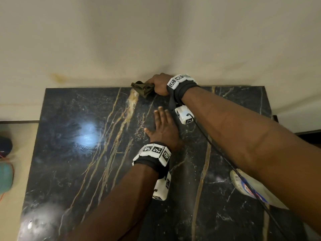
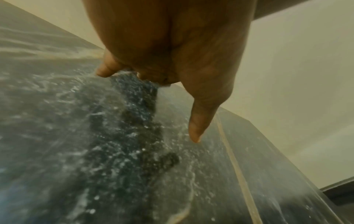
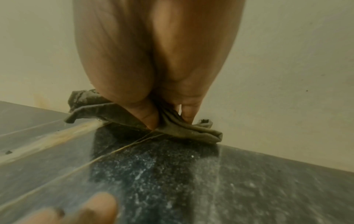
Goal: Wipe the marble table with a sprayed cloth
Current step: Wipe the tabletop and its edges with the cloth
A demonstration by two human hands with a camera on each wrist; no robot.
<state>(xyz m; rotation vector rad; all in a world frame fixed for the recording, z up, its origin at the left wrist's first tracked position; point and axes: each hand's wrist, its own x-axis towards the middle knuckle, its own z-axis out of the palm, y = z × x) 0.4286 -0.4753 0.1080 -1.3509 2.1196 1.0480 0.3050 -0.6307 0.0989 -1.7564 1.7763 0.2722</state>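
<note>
A black marble table (image 1: 73,153) with gold and white veins fills the head view. At its far edge against the wall my right hand (image 1: 160,85) grips a crumpled olive-green cloth (image 1: 141,88) and holds it down on the marble. In the right wrist view the cloth (image 3: 201,131) bunches between thumb and fingers (image 3: 188,112). My left hand (image 1: 164,128) lies flat on the table (image 2: 114,151) behind the right hand, fingers straight. The left wrist view shows the left hand (image 2: 172,53) with its thumb (image 2: 199,125) stretched out over the marble.
A white plastic spray bottle (image 1: 250,186) with a blue and red label lies on the table's right side under my right forearm. A black cable (image 1: 225,159) runs from the right wrist camera across the table. The cream wall (image 1: 156,40) borders the far edge. Coloured items (image 1: 6,174) sit on the floor at left.
</note>
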